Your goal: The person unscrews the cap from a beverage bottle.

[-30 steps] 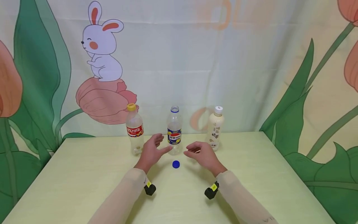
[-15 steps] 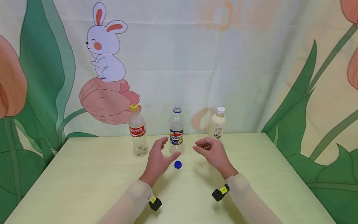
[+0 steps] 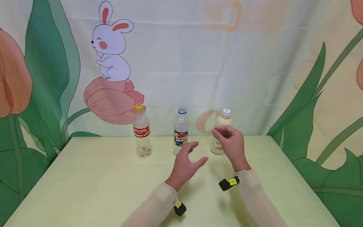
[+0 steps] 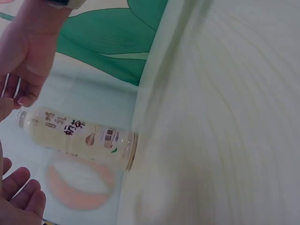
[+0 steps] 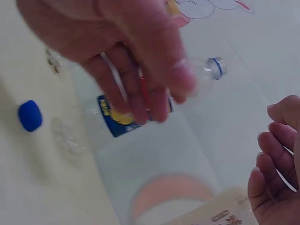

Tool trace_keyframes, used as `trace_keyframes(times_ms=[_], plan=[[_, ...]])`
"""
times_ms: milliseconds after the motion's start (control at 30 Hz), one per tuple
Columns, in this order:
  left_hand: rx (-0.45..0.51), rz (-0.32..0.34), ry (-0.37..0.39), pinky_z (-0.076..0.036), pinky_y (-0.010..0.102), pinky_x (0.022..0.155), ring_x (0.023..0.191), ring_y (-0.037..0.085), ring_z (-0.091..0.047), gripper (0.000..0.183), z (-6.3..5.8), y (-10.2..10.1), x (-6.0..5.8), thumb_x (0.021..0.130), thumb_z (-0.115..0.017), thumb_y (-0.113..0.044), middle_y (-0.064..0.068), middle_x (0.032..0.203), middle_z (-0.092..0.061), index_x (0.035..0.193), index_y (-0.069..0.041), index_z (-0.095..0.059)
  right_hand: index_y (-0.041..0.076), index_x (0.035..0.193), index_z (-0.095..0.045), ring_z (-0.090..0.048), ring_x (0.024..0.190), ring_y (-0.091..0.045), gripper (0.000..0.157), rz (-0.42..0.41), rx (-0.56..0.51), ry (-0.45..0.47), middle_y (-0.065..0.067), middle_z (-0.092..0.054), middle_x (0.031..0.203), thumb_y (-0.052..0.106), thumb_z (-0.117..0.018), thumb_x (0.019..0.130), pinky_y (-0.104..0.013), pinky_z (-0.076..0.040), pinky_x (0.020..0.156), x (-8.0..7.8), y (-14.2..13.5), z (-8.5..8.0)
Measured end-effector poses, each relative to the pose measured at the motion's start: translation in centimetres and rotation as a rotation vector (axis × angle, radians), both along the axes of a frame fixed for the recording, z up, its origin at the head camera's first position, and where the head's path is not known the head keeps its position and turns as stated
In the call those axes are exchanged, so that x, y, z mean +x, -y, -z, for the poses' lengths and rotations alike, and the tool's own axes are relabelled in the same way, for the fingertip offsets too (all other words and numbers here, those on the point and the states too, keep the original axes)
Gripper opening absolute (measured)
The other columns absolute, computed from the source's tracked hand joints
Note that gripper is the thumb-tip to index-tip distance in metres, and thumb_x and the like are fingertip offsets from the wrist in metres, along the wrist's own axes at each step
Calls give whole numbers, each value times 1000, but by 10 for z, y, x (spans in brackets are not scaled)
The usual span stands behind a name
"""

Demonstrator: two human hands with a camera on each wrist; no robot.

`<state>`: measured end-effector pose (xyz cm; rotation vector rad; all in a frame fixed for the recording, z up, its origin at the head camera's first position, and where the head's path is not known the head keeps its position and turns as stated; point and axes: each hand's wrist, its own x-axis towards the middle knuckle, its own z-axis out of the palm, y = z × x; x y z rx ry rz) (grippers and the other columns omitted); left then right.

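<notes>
My left hand (image 3: 185, 165) hovers over the table in front of the cola bottle with a blue label (image 3: 181, 134), thumb and fingers spread apart around nothing. That bottle stands uncapped; its blue cap (image 5: 29, 116) lies on the table, hidden behind my left hand in the head view. My right hand (image 3: 233, 146) is raised in front of the milk tea bottle (image 4: 84, 136), fingers loosely bent and holding nothing. In the head view it covers the middle of this bottle. Its fingertips show near the bottle's white cap (image 3: 226, 112).
On the left stands a clear cola bottle with a red label (image 3: 141, 130) and a yellow cap (image 3: 139, 107). All the bottles are near the back edge of the pale table (image 3: 99, 176). A printed curtain (image 3: 170, 56) with a rabbit and tulips hangs behind.
Both hands have moved to the right, away from the blue-label bottle. The right hand has risen to the milk tea bottle, and the left hand now hides the blue cap in the head view.
</notes>
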<state>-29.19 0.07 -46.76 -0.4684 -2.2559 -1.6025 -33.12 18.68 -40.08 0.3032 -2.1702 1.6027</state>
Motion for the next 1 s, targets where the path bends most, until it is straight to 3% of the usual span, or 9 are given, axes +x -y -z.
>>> trace_keyframes(times_ms=[300,533,767,1000], plan=[[15,29,119,-45,42,118,136,24,-54,65,1,-35,-27,91,-79,-35,5,146,-58,145,-12,-52,7,98,-77,-56,78,-16,36,168,-156,-182,6,-66,83,40,-83,87,-21,-48,64,-24,-13,-30],[39,7,146,-45,46,117,138,28,-52,66,5,-53,-47,92,-79,-29,8,149,-54,147,-11,-49,5,101,-75,-53,86,-17,37,268,-179,-271,-5,-66,98,38,-84,86,-24,-44,74,-47,-19,-37],[58,-25,173,-44,46,118,141,29,-48,74,8,-70,-63,92,-78,-27,9,153,-48,153,-10,-40,9,113,-74,-49,92,-12,46,306,-156,-207,-6,-65,113,43,-84,84,-25,-44,73,-62,-27,-29],[54,-56,201,-36,47,124,147,28,-42,78,9,-79,-78,92,-78,-27,8,157,-43,155,-11,-36,10,121,-72,-52,96,-14,54,283,-122,-103,-5,-69,122,45,-85,83,-27,-46,76,-69,-30,-24]])
